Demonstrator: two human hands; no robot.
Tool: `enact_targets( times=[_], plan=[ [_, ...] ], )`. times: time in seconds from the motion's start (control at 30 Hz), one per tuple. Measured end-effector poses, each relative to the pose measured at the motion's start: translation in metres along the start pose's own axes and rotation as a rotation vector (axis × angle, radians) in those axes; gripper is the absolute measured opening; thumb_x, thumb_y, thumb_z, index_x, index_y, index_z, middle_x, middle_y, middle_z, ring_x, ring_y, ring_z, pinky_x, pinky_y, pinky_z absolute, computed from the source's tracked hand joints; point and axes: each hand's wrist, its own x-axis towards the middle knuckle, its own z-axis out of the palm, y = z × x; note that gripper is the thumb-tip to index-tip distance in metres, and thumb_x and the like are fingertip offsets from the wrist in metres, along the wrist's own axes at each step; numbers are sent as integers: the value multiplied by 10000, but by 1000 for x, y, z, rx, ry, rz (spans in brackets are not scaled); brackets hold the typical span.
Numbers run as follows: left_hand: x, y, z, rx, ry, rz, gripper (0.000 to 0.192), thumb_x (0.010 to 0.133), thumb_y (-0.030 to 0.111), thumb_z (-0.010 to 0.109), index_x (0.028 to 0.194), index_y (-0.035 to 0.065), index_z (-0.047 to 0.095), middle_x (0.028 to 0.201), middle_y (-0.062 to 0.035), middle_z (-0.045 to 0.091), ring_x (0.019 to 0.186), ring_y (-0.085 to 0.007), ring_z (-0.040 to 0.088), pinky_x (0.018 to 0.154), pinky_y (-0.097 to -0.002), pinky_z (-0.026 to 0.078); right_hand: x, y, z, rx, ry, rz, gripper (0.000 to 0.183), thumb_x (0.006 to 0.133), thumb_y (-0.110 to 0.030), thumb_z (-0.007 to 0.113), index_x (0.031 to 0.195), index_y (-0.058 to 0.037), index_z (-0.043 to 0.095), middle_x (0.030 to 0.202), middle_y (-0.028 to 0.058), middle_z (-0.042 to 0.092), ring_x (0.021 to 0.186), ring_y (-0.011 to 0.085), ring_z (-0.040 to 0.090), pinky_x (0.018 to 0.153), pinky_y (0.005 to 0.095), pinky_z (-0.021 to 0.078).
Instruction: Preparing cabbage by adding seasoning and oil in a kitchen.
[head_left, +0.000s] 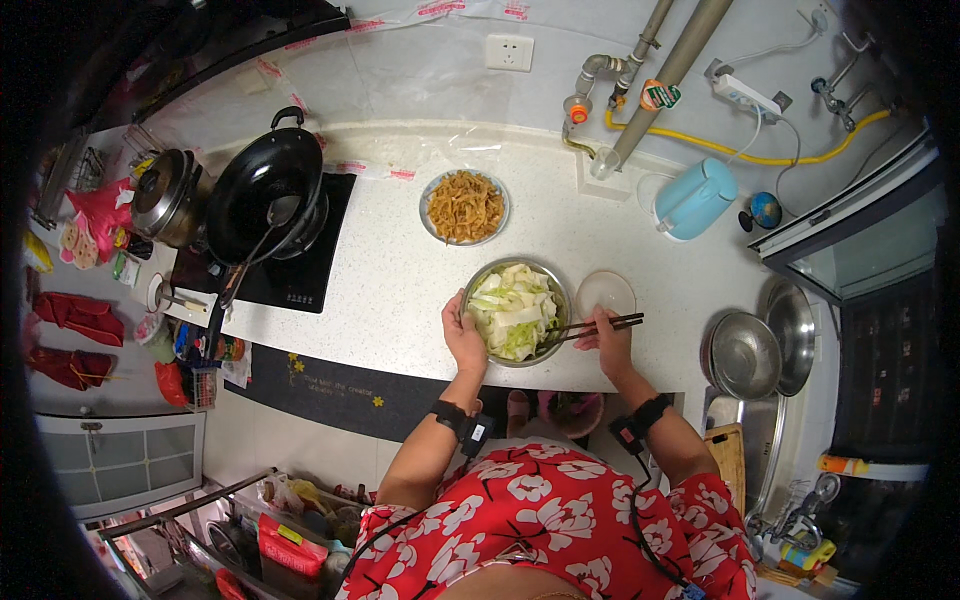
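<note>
A steel bowl (564, 298) full of cut cabbage (517, 311) stands near the counter's front edge. My left hand (464, 334) is against the left side of its rim, fingers around the outside. In my right hand (607, 339) is a pair of dark chopsticks (626, 322), their tips in the cabbage at the bowl's right side. Just behind that hand sits a small translucent bowl (606, 291). Farther back, a plate (426, 222) holds brownish-yellow shredded food (466, 206).
At the left, a black wok (259, 184) with a ladle stands on the black cooktop (334, 247), beside a lidded pot (161, 196). A blue electric kettle (696, 199) stands at the back right. Steel basins (746, 356) lie by the sink at the right.
</note>
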Motion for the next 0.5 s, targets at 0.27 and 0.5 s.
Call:
enact_targets(
  times=[0.27, 0.5],
  plan=[
    [0, 0, 0, -24, -15, 5, 341, 853, -71, 356, 1192, -56, 389, 1276, -180, 453, 1167, -221, 454, 1024, -313, 323, -6, -4, 2, 122, 65, 12, 399, 899, -355, 524, 800, 31, 545, 659, 131, 590, 496, 205, 618, 442, 265, 511],
    [0, 0, -2, -24, -4, 30, 341, 853, -65, 354, 1191, -54, 391, 1271, -180, 456, 1162, -218, 458, 1019, -314, 330, 0, -35, 18, 139, 50, -74, 383, 899, -328, 529, 805, 43, 538, 695, 141, 591, 497, 215, 622, 438, 268, 523]
  ],
)
